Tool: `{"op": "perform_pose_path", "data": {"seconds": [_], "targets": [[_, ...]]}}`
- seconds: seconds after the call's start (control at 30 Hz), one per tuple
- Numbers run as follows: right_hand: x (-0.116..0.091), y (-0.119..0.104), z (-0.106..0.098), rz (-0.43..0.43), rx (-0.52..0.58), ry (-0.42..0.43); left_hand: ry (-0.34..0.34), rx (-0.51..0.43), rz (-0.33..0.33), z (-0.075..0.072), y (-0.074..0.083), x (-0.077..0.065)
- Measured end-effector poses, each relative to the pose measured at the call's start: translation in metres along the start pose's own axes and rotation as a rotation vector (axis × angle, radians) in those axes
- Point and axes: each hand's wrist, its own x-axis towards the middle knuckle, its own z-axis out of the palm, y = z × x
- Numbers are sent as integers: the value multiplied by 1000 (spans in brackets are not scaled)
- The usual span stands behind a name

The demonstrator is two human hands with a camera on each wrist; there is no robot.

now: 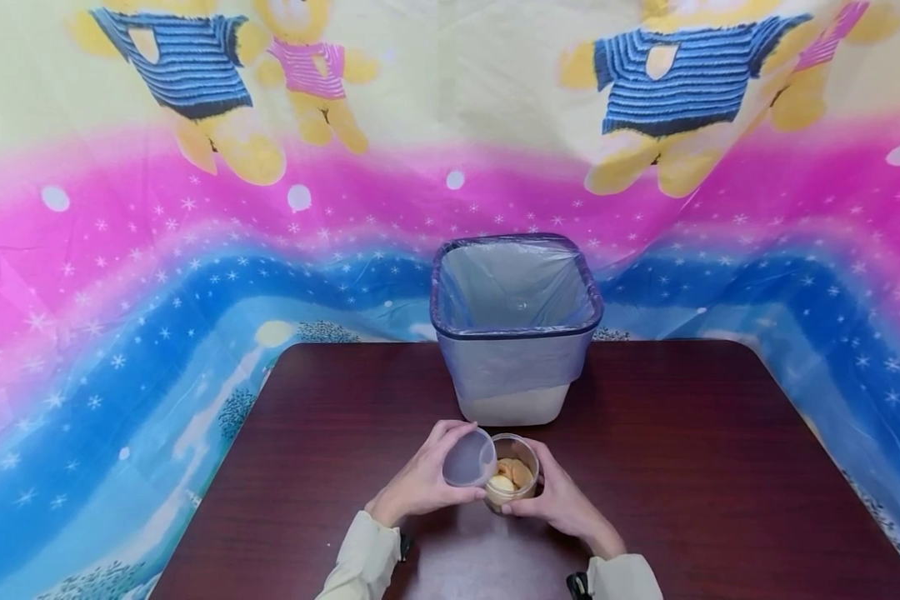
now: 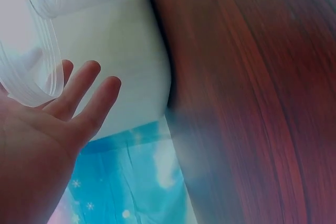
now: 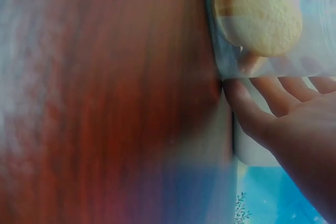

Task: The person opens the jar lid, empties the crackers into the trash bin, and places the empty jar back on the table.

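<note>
My left hand [image 1: 422,479] grips a round translucent lid [image 1: 465,457] by its edge, thumb and fingertips on opposite sides. In the left wrist view the lid [image 2: 37,61] shows a ridged rim, tilted beside the jar's mouth. My right hand [image 1: 564,500] curls round a clear plastic jar [image 1: 527,451], which is uncovered at the top. Several round tan cookies [image 1: 521,473] lie in the lower part of the jar; a pale cookie [image 3: 268,17] shows through its wall in the right wrist view. Lid and jar overlap in the head view.
Just beyond the hands, a white bin [image 1: 513,406] with a clear bag liner [image 1: 517,362] stands on the dark red-brown table [image 1: 345,408]. Behind the table hangs a colourful cloth [image 1: 390,192] with bears and snowflakes.
</note>
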Motion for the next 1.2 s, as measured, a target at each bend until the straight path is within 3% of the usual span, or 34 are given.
{"op": "perform_pose_path", "data": {"seconds": [0.77, 1.2], "targets": [[0, 1, -2, -29, -7, -17, 85, 76, -77, -17, -16, -21], [0, 1, -2, 32, 23, -34, 111, 153, -164, -22, -22, -30]]}}
